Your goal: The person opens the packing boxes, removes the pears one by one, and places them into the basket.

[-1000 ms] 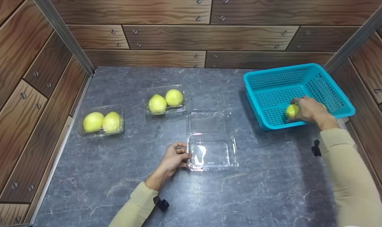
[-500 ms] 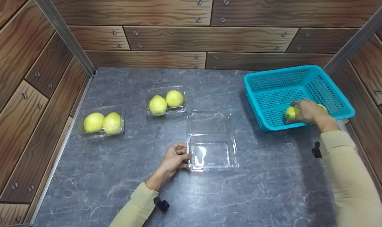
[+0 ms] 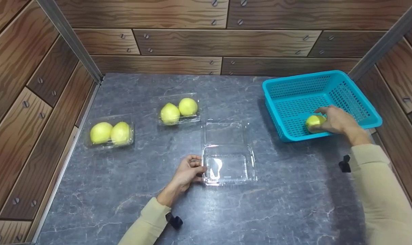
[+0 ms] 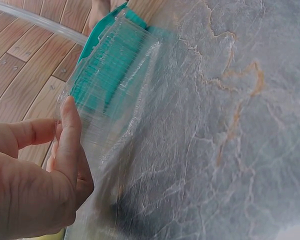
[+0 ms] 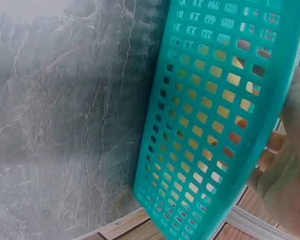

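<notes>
Fruit (image 3: pixel 313 121), yellow, inside blue basket (image 3: pixel 301 102); right hand (image 3: pixel 338 119) has fingers curled round it. Left hand (image 3: pixel 186 172) has fingers pinching side of open clear box (image 3: pixel 229 166) on tabletop (image 3: pixel 277 204).

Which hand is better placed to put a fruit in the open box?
Probably the right hand: it already grips a fruit at the basket. The left hand holds the box by its left edge, away from the basket.

No text, number, brand or sign can be read. A faint mark (image 3: pixel 227 176) on the clear plastic clamshell (image 3: pixel 231 166) is too small to make out.
</notes>
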A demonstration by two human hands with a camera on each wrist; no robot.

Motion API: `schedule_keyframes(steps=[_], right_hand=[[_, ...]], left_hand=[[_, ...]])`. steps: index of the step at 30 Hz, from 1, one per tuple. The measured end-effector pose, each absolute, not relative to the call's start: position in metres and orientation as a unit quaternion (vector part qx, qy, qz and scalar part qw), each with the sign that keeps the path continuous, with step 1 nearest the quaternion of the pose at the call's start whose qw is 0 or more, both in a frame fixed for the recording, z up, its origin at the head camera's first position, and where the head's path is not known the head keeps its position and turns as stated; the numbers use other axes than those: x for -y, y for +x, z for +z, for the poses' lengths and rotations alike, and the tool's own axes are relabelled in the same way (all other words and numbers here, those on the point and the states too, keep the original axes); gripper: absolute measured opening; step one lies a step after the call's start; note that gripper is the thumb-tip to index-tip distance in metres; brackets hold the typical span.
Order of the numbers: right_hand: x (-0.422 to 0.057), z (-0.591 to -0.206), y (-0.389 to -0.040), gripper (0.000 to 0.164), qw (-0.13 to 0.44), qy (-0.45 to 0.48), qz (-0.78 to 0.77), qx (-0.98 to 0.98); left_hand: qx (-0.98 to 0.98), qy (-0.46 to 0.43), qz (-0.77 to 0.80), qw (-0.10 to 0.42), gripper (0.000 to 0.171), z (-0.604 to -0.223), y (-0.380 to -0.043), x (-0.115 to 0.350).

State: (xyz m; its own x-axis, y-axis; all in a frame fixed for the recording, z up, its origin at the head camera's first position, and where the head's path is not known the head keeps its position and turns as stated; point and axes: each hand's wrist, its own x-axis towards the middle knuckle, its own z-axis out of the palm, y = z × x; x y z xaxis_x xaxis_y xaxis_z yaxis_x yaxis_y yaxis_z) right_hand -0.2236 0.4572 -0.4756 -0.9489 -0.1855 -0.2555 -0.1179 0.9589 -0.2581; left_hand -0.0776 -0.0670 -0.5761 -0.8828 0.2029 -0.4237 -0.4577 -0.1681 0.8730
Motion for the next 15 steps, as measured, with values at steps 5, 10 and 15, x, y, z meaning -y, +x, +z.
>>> schedule_keyframes(steps=[5, 10, 15], right_hand=[[-0.461, -0.472, -0.22, 0.091, 0.131, -0.07, -0.132, -0.98], [-0.462, -0.468, -0.214, 0.088, 0.115, -0.068, -0.133, -0.982], [-0.461, -0.463, -0.208, 0.083, 0.083, -0.075, -0.129, -0.985]], left_hand=[[-0.605, -0.103, 0.758, 0.22, 0.043, -0.576, -0.077, 0.067], [-0.606, -0.101, 0.758, 0.221, 0.044, -0.576, -0.077, 0.068], [-0.612, -0.098, 0.753, 0.219, 0.043, -0.576, -0.077, 0.068]])
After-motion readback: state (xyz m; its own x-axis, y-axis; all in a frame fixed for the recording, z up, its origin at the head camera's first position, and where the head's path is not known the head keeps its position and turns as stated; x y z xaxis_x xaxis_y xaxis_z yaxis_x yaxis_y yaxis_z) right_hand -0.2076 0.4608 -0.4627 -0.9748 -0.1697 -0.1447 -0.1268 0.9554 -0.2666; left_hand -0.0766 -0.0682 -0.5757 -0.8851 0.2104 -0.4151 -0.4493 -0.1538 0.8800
